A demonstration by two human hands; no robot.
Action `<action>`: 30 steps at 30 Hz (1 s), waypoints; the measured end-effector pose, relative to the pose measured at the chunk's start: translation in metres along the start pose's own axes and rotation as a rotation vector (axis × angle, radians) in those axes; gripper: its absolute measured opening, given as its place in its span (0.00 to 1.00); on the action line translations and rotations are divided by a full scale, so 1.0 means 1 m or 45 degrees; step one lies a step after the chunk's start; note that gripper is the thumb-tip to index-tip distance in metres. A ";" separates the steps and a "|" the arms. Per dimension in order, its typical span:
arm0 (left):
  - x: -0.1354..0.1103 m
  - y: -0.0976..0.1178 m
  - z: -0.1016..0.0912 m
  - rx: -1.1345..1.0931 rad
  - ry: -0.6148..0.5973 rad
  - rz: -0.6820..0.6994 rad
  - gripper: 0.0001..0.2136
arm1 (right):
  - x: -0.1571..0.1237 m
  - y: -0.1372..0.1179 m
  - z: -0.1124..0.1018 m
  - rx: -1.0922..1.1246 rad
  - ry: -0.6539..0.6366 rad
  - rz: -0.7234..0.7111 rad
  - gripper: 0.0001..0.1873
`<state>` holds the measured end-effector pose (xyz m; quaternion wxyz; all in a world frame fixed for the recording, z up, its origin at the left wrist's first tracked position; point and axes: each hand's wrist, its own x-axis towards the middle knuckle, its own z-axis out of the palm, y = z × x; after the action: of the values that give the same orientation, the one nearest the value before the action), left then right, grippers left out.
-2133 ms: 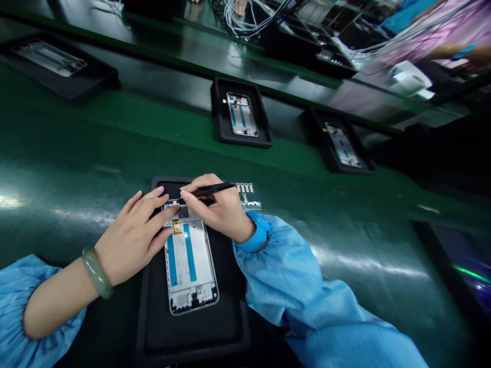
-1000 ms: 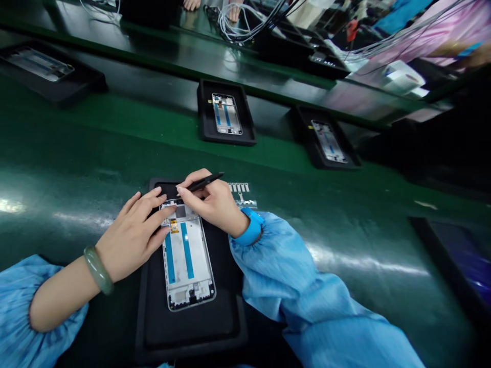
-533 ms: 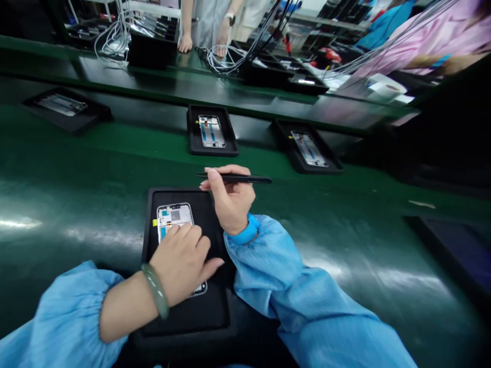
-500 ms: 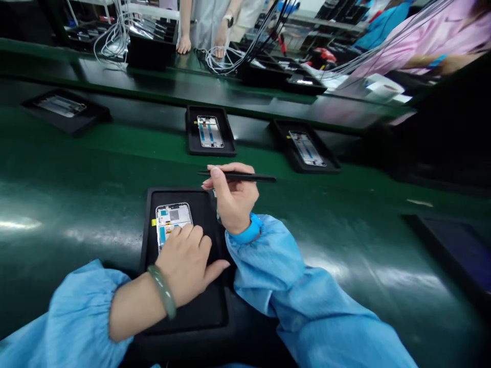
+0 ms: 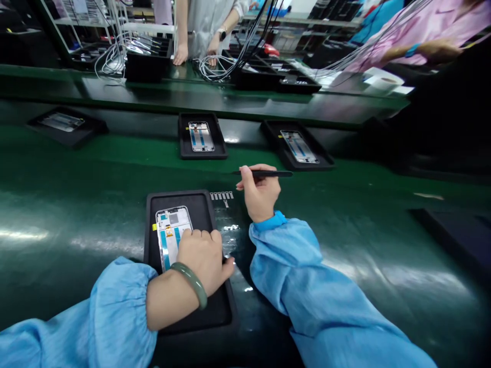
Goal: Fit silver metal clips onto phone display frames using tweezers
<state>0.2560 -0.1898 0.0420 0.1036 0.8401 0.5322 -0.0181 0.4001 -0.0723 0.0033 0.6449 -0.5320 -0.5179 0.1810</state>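
My right hand (image 5: 261,191) is closed round black tweezers (image 5: 274,174), held level above the bench with the tip pointing left. My left hand (image 5: 201,258), a green bangle on its wrist, rests over a black tray (image 5: 180,195) with fingers curled and thumb out by the tray's right rim. What its fingertips hold, if anything, is hidden. Inside that tray lies a phone frame (image 5: 163,235) with blue strips and a yellow tab, its lower right part covered by my left hand. Several small pale tabs (image 5: 221,196) sit in a row beside the tray's upper right corner.
Farther back are more black trays with phone frames: one left (image 5: 61,121), one centre (image 5: 201,136), one right (image 5: 301,147). A dark tray (image 5: 452,240) lies at the right. Cables (image 5: 217,69) and a person's hands (image 5: 180,53) are across the bench.
My right hand has moved right with the tweezers, uncovering the row of small tabs. My left hand has slid right and slightly down, showing more of the phone frame. The view has shifted slightly.
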 end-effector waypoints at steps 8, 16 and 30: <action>0.008 -0.100 -0.028 0.212 -0.115 -0.378 0.11 | 0.008 0.022 0.002 0.016 -0.138 0.198 0.16; 0.057 -0.227 -0.045 0.321 0.203 -0.643 0.18 | 0.004 0.021 0.005 -0.018 -0.225 0.152 0.14; 0.163 -0.166 0.005 0.286 0.557 -0.144 0.20 | 0.009 0.027 0.006 0.060 -0.172 0.267 0.15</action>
<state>0.1776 0.0234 -0.0114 -0.1094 0.7990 0.5828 0.0994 0.4070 -0.0527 -0.0164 0.5985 -0.5546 -0.4973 0.2948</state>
